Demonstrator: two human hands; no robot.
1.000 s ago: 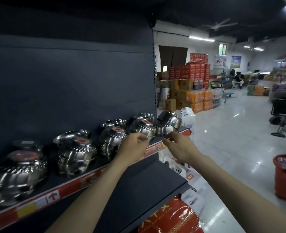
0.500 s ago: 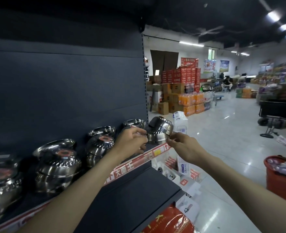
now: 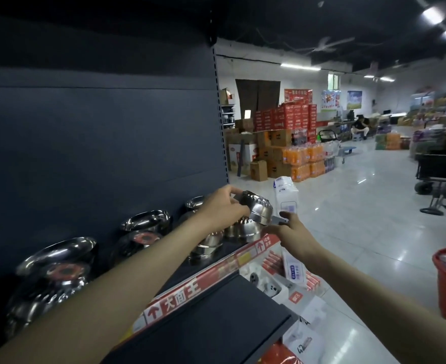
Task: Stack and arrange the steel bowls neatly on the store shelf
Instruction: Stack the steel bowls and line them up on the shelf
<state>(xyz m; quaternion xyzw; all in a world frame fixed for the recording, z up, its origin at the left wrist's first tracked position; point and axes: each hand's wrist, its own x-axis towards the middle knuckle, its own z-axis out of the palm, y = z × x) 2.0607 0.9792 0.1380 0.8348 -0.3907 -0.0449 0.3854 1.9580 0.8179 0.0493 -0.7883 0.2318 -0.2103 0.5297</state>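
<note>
Since half a second ago my left hand (image 3: 221, 208) has moved off the label-topped bowl and now grips the tilted steel bowl (image 3: 258, 210) at the shelf's (image 3: 216, 274) right end, holding it just above the upturned bowls (image 3: 242, 229) there. My right hand (image 3: 292, 231) stays just beside the bowl's rim, fingers half curled. I cannot tell whether it holds anything. More bowls (image 3: 143, 224) line the back edge.

Silver fluted steel bowls (image 3: 258, 211), dark grey shelf (image 3: 232, 319), red price strip (image 3: 203, 282) with white characters.
</note>
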